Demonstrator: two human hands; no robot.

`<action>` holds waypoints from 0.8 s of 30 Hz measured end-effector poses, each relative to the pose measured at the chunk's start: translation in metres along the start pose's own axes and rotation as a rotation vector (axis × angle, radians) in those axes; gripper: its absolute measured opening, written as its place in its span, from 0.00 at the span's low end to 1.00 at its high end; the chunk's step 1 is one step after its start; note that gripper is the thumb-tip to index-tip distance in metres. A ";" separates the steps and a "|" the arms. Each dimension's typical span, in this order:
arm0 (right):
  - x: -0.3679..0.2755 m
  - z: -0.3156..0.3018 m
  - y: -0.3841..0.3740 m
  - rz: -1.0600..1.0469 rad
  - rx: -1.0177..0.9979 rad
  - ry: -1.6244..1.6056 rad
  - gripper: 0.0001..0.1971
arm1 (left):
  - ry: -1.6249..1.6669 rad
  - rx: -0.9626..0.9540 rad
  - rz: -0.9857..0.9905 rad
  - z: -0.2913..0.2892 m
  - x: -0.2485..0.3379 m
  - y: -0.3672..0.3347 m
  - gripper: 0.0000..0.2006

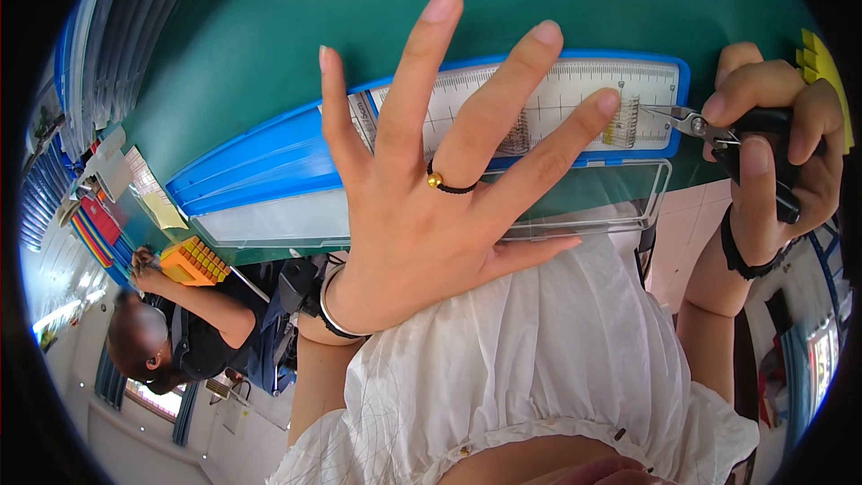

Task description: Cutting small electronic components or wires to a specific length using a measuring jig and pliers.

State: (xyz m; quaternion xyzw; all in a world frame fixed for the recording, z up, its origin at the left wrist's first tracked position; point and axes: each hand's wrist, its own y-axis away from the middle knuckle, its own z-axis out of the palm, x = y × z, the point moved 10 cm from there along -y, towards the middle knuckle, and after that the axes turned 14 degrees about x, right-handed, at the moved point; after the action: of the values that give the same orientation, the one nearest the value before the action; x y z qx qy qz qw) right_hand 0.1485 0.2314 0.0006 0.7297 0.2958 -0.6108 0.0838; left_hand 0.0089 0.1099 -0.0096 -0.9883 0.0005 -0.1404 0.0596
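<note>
Currently gripping small pliers [699, 127] in the right hand [761, 171], with fingers and thumb closed round the black handles. Pointing their slim metal tips leftward from that hand, just beside a coil spring [621, 126] on the white ruled card [660, 81]. Cannot tell about contact between tips and wire. Holding the left hand [431, 207] palm down, spread wide and gripping nothing, above the blue case [260, 166] and its clear lid [593, 189], with the index fingertip close to the same coil. Can see a second spring [515, 136] between the left index and middle fingers, also on the card. Wearing a black cord ring [453, 185] with a gold bead on the left hand. Can make out green counter [251, 36] beyond the left fingertips, and something yellow [822, 81] just past the right hand. Well to the left of both hands, can spot a co-worker [220, 314] in dark clothing, with one arm stretched toward an orange box [193, 262].
</note>
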 end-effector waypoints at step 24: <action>0.001 -0.010 0.001 -0.040 -0.085 0.073 0.12 | -0.002 0.013 -0.016 0.000 0.000 0.000 0.38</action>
State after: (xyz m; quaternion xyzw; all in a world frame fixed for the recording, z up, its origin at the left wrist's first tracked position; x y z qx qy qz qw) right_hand 0.1573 0.2356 0.0017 0.7411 0.3390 -0.5722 0.0918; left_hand 0.0087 0.1094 -0.0092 -0.9880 -0.0082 -0.1400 0.0648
